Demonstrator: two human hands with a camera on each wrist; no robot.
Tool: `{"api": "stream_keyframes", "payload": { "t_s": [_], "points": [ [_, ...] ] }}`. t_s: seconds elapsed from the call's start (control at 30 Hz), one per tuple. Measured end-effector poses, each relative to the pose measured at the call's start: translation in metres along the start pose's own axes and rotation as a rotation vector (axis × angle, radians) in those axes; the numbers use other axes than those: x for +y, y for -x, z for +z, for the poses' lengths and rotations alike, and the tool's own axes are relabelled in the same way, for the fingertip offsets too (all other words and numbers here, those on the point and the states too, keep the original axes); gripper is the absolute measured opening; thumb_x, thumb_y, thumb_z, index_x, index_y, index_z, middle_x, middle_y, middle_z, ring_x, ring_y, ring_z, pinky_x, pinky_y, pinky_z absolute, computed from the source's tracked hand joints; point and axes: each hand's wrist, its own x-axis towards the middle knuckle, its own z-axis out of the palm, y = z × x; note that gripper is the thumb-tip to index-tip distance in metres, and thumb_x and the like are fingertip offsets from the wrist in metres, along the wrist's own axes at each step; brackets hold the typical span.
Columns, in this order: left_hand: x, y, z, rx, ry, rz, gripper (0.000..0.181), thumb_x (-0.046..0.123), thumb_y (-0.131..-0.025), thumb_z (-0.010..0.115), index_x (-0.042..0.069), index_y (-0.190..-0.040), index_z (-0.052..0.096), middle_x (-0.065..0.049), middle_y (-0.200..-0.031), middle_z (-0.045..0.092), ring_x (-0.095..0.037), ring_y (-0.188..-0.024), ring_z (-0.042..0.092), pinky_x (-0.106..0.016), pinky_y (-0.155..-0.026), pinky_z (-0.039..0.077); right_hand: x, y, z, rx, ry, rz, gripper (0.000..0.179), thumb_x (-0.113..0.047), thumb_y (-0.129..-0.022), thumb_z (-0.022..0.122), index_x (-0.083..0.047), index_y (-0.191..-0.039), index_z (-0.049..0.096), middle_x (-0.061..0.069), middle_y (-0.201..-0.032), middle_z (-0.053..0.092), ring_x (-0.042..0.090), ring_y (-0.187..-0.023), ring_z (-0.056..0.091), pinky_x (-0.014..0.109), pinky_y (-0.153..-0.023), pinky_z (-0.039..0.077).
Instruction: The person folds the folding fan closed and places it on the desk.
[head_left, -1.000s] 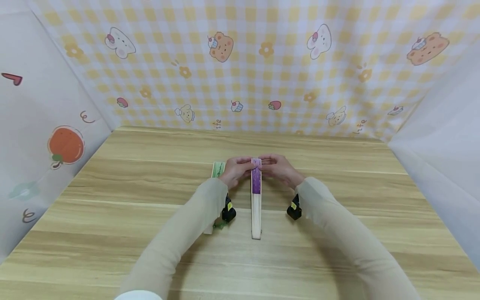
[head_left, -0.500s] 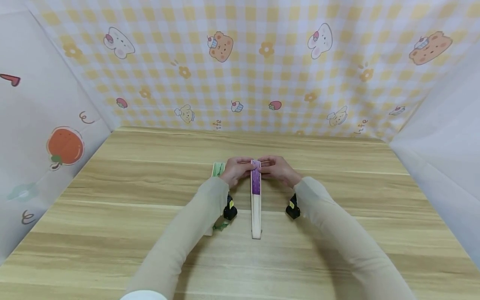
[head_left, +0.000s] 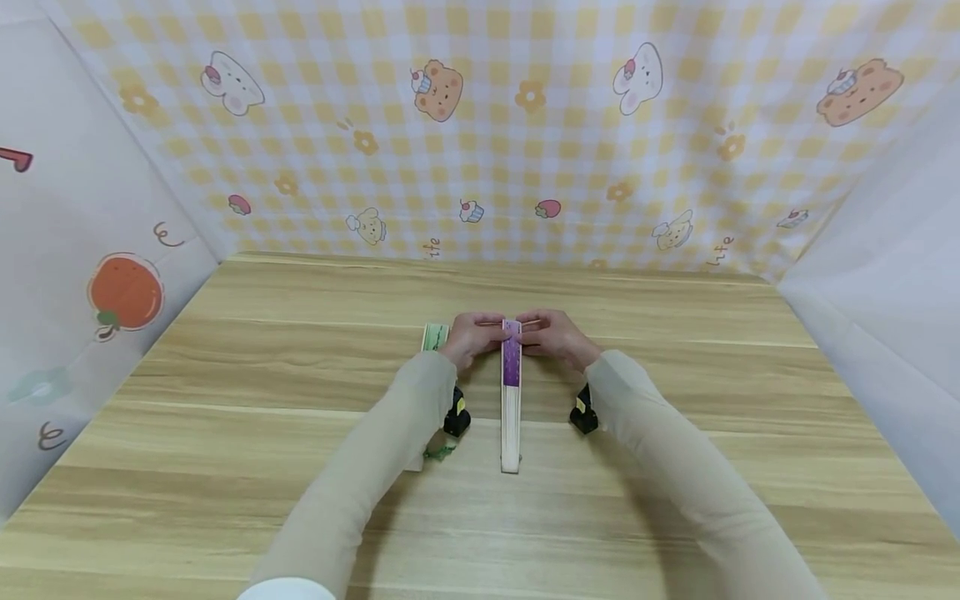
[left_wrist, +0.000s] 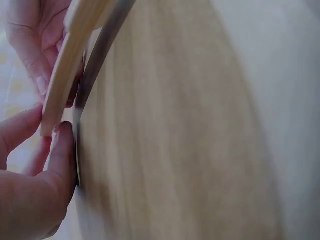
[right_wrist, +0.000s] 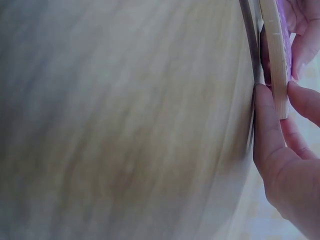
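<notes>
A folded purple hand fan (head_left: 512, 367) lies lengthwise in the middle of the table, its pale wooden ribs towards the front. At its far, purple end my left hand (head_left: 471, 337) pinches the left side between thumb and fingers. My right hand (head_left: 557, 337) pinches the same end from the right. In the left wrist view the wooden edge of the fan (left_wrist: 62, 75) sits between thumb and fingertips, slightly above the tabletop. The right wrist view shows the fan's other edge (right_wrist: 276, 55) held likewise. A folded green hand fan (head_left: 435, 337) lies left, partly hidden by my left arm.
The wood-grain table (head_left: 645, 517) spreads around both arms. A green tassel (head_left: 440, 452) lies by the green fan's near end. Behind stands a yellow checked cloth (head_left: 495, 150); pale cloths hang at both sides.
The far end of the purple fan has come down slightly since the first frame, with both hands still on it. Otherwise the hands and the green fan stay nearly in place.
</notes>
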Motion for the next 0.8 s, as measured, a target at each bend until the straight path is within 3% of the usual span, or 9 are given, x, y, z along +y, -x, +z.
{"api": "stream_keyframes", "payload": {
  "t_s": [0.27, 0.8],
  "points": [
    [0.0024, 0.0009, -0.0023, 0.018, -0.140, 0.021, 0.039, -0.002, -0.073, 0.069, 0.004, -0.111, 0.060, -0.010, -0.113, 0.058, -0.018, -0.101, 0.053, -0.024, -0.084, 0.046, -0.0026, 0.0035, 0.0002, 0.003, 0.004, -0.023, 0.043, 0.007, -0.083, 0.054, 0.009, -0.123, 0.040, 0.027, -0.120, 0.047, 0.025, -0.095, 0.056, 0.033, -0.084, 0.048],
    [0.0026, 0.0023, -0.0037, 0.002, -0.114, 0.026, 0.039, -0.005, -0.076, 0.064, 0.004, -0.113, 0.059, -0.009, -0.114, 0.058, -0.018, -0.103, 0.054, -0.024, -0.085, 0.045, -0.0022, 0.0081, 0.0005, 0.018, 0.139, -0.077, 0.041, 0.005, -0.082, 0.056, 0.011, -0.120, 0.043, 0.025, -0.118, 0.047, 0.027, -0.097, 0.054, 0.029, -0.082, 0.049]
  ]
}}
